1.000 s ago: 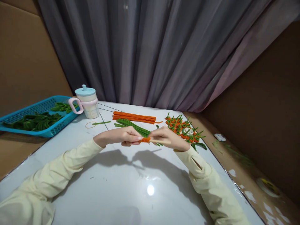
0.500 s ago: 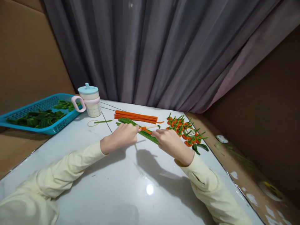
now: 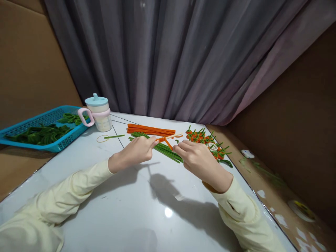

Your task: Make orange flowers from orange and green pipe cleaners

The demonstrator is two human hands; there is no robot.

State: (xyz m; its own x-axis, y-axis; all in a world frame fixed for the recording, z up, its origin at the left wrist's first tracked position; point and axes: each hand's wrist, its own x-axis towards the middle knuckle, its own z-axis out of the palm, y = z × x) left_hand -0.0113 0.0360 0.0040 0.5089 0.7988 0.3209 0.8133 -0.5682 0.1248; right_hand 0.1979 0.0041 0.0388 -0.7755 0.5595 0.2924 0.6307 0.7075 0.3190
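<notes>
My left hand (image 3: 140, 149) is closed in a pinch on a thin pale stick (image 3: 176, 135), which points to the right. An orange pipe cleaner (image 3: 168, 144) is coiled round the stick beside my left fingertips. Its loose end slants down to my right hand (image 3: 196, 155), whose fingers are pinched on it. Beneath my hands lies a bundle of green pipe cleaners (image 3: 168, 151), and just behind it an orange pipe cleaner bundle (image 3: 151, 130). To the right of my right hand stand several small orange coiled pieces with green stems (image 3: 201, 135), partly hidden by that hand.
A blue basket (image 3: 56, 146) of green fuzzy pieces stands at the left, next to a lidded cup (image 3: 102, 120) with a pink handle. A green strip (image 3: 114, 136) lies near the cup. A white ring (image 3: 212, 146) sits among the orange pieces. A grey curtain (image 3: 157, 59) hangs behind the table.
My right hand has shifted a little to the right, and more of the orange strand shows between my hands. The stick now tilts more upward at its right end.
</notes>
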